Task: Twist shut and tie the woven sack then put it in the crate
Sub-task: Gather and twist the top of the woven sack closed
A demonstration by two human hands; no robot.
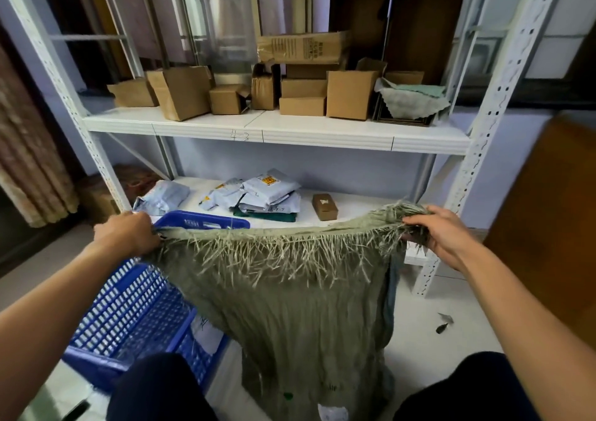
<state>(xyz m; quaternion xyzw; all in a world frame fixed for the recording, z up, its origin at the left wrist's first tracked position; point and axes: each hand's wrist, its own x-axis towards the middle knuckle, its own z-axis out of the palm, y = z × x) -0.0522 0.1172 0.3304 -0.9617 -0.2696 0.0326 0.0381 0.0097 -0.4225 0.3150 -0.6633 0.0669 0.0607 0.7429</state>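
On pale tiles [419, 340] before a white metal rack [271, 136], left hand [125, 236] and right hand [442, 230] clutch the mouth of a frayed olive woven sack [306, 307]; a blue plastic crate [129, 317] sits below the left grip.

Soft diffuse daylight, medium-bright, no hard shadows. Glare on the glass panel [219, 17] behind the upper shelf [322, 140]; dark patch upper right. Heavy wide-angle bend: rack uprights [498, 104] bow outward toward the edges. Brown board [548, 214] at right edge is smeared, soft. Centre sharp, sack [306, 307] fringe crisp. Corners dim.
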